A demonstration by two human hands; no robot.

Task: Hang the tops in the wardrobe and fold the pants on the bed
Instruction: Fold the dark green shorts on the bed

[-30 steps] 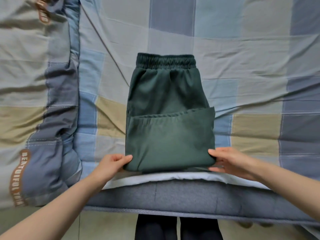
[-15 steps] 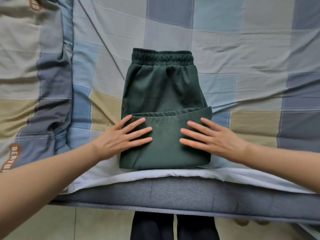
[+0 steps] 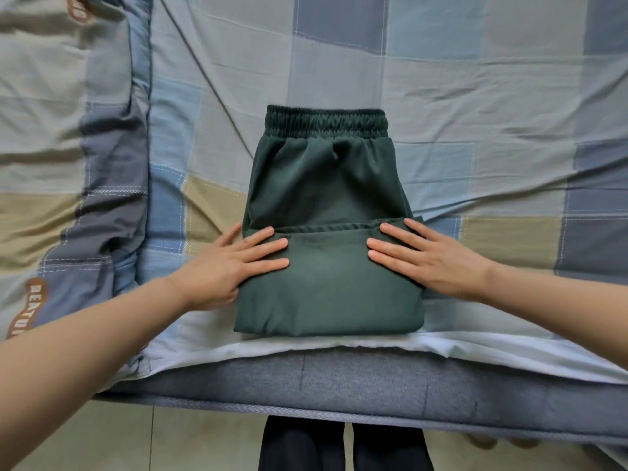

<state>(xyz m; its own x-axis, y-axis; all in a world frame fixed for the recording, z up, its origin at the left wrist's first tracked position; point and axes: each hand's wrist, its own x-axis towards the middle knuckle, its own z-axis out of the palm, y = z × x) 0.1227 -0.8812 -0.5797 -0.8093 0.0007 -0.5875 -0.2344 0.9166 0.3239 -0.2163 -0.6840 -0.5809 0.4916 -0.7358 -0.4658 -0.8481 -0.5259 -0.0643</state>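
The bed is taking up most of the view, its checked sheet in blue, grey and tan lying fairly smooth, which is giving a broad, soft place for folding. Along the left side a quilt in the same checks is lying bunched, out of the way of the work. The pants, dark green with a gathered waistband at the far end, are sitting near the front edge of the bed, right in front of the person, probably so that both arms are reaching them without stretching. The lower part is lying doubled back over the upper part, its edge running across the middle of the bundle, so the fold is looking partly done and perhaps needing one more turn toward the waistband. The left hand is resting flat on the left side of the folded layer, palm down, fingers straight and spread, gripping nothing; the thumb side is lying on the sheet just beside the cloth. The right hand is mirroring it on the right side, fingers likewise straight and pointing inward. Both forearms are coming in low from the near corners, and the flat palms seem to be pressing the fold to set the crease.
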